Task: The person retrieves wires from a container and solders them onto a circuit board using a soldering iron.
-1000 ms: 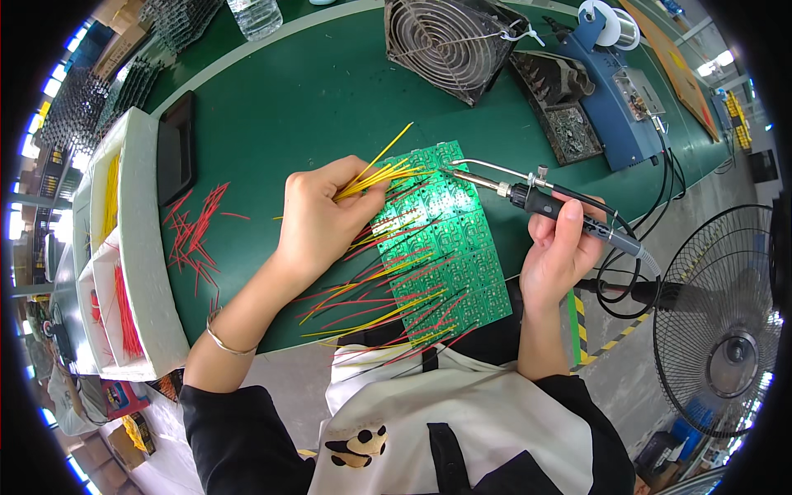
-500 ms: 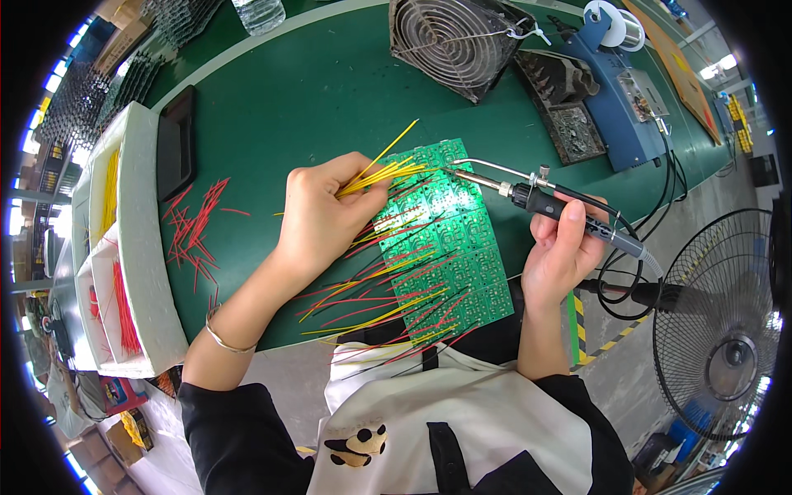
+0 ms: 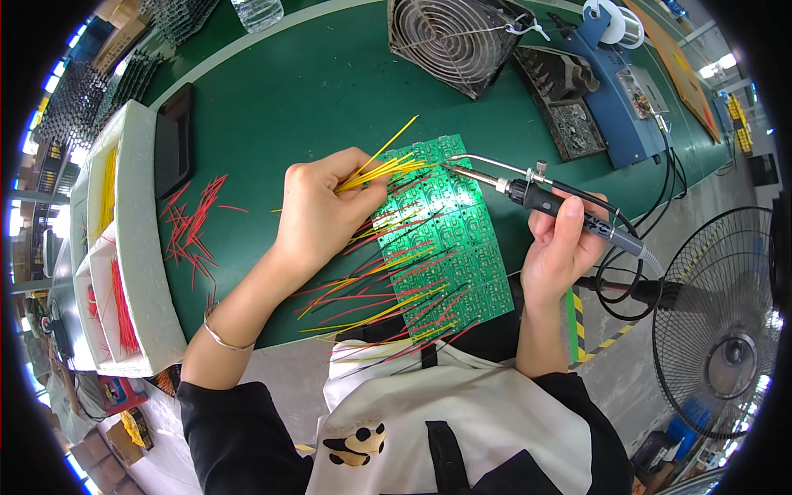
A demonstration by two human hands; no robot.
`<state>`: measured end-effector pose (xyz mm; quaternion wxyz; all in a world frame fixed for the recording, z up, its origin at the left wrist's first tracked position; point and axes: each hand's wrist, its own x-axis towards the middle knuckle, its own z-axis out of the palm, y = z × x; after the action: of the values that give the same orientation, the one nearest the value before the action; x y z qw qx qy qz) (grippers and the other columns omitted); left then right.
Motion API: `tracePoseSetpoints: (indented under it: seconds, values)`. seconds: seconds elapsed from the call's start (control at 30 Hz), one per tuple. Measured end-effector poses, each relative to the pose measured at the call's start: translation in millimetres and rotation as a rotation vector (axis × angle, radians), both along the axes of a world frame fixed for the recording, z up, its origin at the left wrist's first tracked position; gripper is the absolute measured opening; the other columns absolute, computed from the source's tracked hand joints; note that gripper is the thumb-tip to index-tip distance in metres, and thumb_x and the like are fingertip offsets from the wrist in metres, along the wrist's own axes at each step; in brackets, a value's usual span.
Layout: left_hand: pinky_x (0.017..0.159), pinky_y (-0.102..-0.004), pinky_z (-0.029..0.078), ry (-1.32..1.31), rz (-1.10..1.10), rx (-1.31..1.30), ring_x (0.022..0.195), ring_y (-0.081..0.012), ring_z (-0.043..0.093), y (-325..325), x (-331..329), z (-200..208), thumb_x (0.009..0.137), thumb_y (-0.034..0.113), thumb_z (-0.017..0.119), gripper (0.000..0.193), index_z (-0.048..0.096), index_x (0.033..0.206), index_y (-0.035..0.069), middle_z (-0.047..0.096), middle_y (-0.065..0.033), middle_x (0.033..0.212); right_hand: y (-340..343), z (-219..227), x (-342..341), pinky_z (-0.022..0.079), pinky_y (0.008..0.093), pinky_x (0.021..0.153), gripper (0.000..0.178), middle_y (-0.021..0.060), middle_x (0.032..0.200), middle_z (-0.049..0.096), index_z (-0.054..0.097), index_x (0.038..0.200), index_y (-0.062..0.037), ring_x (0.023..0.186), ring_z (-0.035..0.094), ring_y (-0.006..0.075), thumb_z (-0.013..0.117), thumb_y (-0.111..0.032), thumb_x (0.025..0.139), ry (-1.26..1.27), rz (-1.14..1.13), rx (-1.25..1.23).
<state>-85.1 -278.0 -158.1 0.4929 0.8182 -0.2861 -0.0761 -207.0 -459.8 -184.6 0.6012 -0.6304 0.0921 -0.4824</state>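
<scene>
The soldering iron (image 3: 535,198) slants above the top part of the green circuit board (image 3: 468,231), its hot tip pointing to about 10 o'clock and its cord end to about 4. It is long and thin, with a black handle, a shiny metal neck and a dark tip, and a skinny silver tube runs along it. The right hand (image 3: 565,243) has its fingers wrapped around the handle like a pencil. The left hand (image 3: 320,210) pinches a bunch of yellow wires (image 3: 400,167), most pointing between 2 and 3 o'clock; I cannot tell if the iron touches them. The board is longer than wide, running from nearly 12 to nearly 6 o'clock, and it looks shiny and bumpy, with many colored wires poking out toward 8. Farther out, loose red wires (image 3: 191,227) and a white box (image 3: 147,247) are at 9 o'clock, a caged fan (image 3: 450,41) at 12, and a blue machine (image 3: 602,91) near 2.
</scene>
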Motion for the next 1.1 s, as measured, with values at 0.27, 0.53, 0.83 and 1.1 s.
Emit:
tracePoseSetpoints:
  seconds: [0.27, 0.53, 0.83, 1.1]
  values:
    - [0.044, -0.0201, 0.034, -0.035, -0.009, 0.023, 0.047, -0.0029, 0.038, 0.0, 1.1, 0.4, 0.072, 0.005, 0.062, 0.008, 0.061, 0.075, -0.002, 0.049, -0.0030, 0.051, 1.5, -0.2, 0.4, 0.027, 0.0201, 0.042, 0.017, 0.0014, 0.056, 0.042, 0.050, 0.087, -0.0009, 0.047, 0.036, 0.0055, 0.044, -0.016, 0.091, -0.047, -0.054, -0.001]
    - [0.045, -0.0185, 0.026, -0.010, 0.000, 0.010, 0.052, -0.0005, 0.031, -0.6, -0.3, 1.3, 0.075, 0.004, 0.061, 0.009, 0.057, 0.070, -0.003, 0.040, 0.0039, 0.054, -2.6, 0.0, -3.2, 0.032, 0.0199, 0.044, 0.015, 0.0045, 0.064, 0.048, 0.049, 0.089, 0.0005, 0.048, 0.041, 0.0071, 0.047, -0.015, 0.089, -0.136, 0.030, 0.122]
    - [0.045, -0.0181, 0.027, -0.032, -0.009, 0.019, 0.052, -0.0007, 0.033, 0.2, 0.0, 0.8, 0.075, 0.004, 0.060, 0.008, 0.057, 0.072, -0.002, 0.041, 0.0032, 0.054, 0.0, 0.8, -3.5, 0.031, 0.0165, 0.044, 0.015, 0.0039, 0.072, 0.051, 0.051, 0.089, 0.0017, 0.050, 0.044, 0.0047, 0.050, -0.013, 0.088, -0.019, 0.031, 0.080]
    - [0.046, -0.0182, 0.029, -0.042, -0.018, 0.021, 0.052, -0.0008, 0.033, 1.2, 1.7, 0.2, 0.074, 0.004, 0.061, 0.008, 0.058, 0.071, -0.002, 0.042, 0.0028, 0.054, -1.7, -3.0, -3.1, 0.033, 0.0177, 0.045, 0.014, 0.0055, 0.077, 0.051, 0.051, 0.090, 0.0027, 0.051, 0.043, 0.0055, 0.049, -0.011, 0.088, -0.046, 0.055, 0.049]
